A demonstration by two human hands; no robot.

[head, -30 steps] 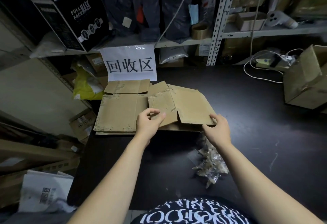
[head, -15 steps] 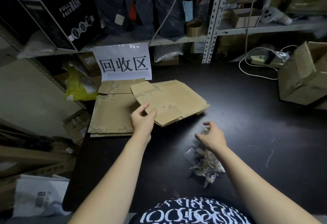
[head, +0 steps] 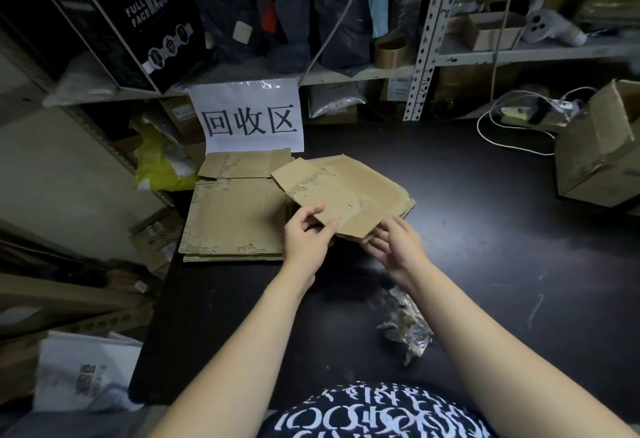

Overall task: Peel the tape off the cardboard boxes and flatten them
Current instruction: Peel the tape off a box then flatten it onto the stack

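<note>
A flattened brown cardboard box [head: 346, 192] lies tilted on the dark table, partly over a stack of flat cardboard [head: 235, 216]. My left hand [head: 308, 240] pinches its near corner between thumb and fingers. My right hand [head: 398, 243] lies palm up with straight fingers under the box's near right edge. A crumpled wad of peeled clear tape [head: 405, 330] sits on the table beside my right forearm. An assembled cardboard box [head: 599, 150] stands at the far right.
A white sign with black characters [head: 247, 119] stands behind the stack. Metal shelving [head: 426, 39] with bags, a tape roll [head: 391, 50] and small boxes runs along the back. A white cable [head: 498, 129] lies near the right box. The table's left edge drops to cardboard and bags on the floor.
My right hand let go of the flat box's right corner, dropped toward the tape wad, then came back under the box's near edge. The box has turned and slid toward the stack.
</note>
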